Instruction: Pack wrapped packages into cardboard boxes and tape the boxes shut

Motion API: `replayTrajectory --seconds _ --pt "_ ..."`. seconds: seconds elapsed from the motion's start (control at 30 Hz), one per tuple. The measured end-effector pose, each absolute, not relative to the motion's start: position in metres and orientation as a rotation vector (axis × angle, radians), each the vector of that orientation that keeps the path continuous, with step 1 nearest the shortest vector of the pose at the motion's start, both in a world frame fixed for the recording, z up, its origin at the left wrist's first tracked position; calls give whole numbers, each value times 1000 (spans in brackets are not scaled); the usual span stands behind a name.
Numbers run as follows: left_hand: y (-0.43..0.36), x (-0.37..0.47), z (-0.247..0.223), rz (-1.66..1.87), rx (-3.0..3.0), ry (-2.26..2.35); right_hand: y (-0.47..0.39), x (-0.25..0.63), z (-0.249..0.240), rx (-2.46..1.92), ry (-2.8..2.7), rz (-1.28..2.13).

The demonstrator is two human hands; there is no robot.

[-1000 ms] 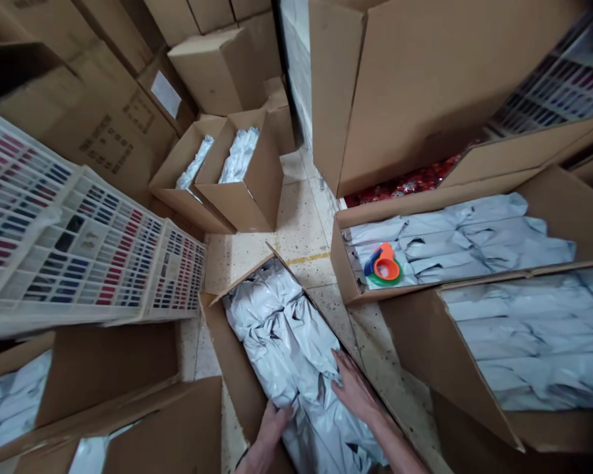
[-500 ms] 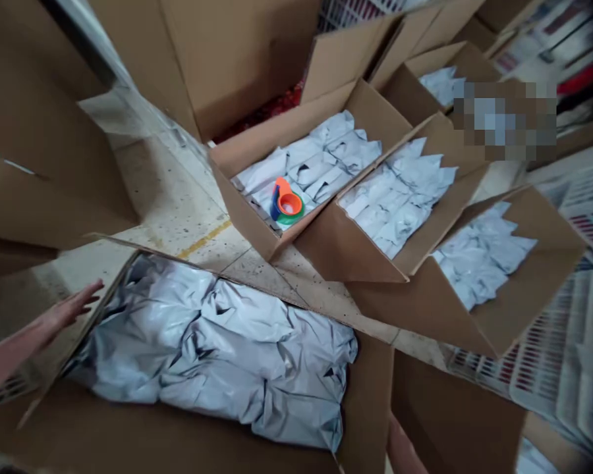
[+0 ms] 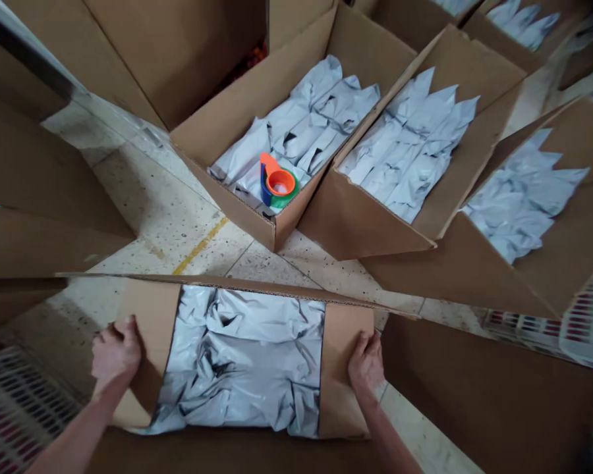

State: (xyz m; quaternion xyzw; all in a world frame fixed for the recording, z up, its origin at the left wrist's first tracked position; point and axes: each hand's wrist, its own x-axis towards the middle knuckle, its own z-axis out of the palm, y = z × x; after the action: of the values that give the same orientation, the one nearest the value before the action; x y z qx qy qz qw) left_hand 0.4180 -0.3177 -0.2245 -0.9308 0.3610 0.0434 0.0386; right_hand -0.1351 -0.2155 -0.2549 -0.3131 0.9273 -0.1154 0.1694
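In front of me stands an open cardboard box (image 3: 227,454) packed with grey plastic mailer bags (image 3: 257,359). Its two short end flaps lie folded inward over the bags, covering both ends of the contents. My left hand (image 3: 116,353) has its curled fingers on the left flap (image 3: 153,329), near that flap's outer side. On the opposite end, my right hand (image 3: 367,363) grips the right flap (image 3: 343,368) at its outer edge, fingers bent. The long far flap (image 3: 247,284) sticks outward beyond the bags.
Several open boxes (image 3: 375,247) with similar bags stand beyond mine. An orange, blue and green tape dispenser (image 3: 281,183) rests on the bags in one. Plastic crates (image 3: 20,401) flank me at lower left and at right (image 3: 588,329). Tall cardboard (image 3: 44,164) stands left.
Both end flaps have folded inward over the bags. My left hand has come down onto the left flap, and my right hand has risen into view on the right one. The view has shifted.
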Motion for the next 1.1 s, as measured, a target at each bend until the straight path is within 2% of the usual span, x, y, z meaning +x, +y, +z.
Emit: replayTrajectory --seconds 0.17,0.4,0.53,0.67,0.83,1.1 --pt "-307 386 -211 110 -2810 1290 -215 -133 -240 -886 2627 -437" --pt "-285 409 -217 242 -2701 1552 -202 -144 -276 -1098 2600 -416" --pt "-251 439 -186 447 -2192 1946 -173 -149 -255 -1397 2496 -221" --pt "-243 458 -153 643 -1735 2119 -138 -159 -212 -1922 1947 41" --pt "-271 438 -153 492 -1608 1974 -158 -148 -198 -1851 1649 628" --pt "-280 409 -146 481 -1629 1794 -178 -129 -189 -1852 1649 689"
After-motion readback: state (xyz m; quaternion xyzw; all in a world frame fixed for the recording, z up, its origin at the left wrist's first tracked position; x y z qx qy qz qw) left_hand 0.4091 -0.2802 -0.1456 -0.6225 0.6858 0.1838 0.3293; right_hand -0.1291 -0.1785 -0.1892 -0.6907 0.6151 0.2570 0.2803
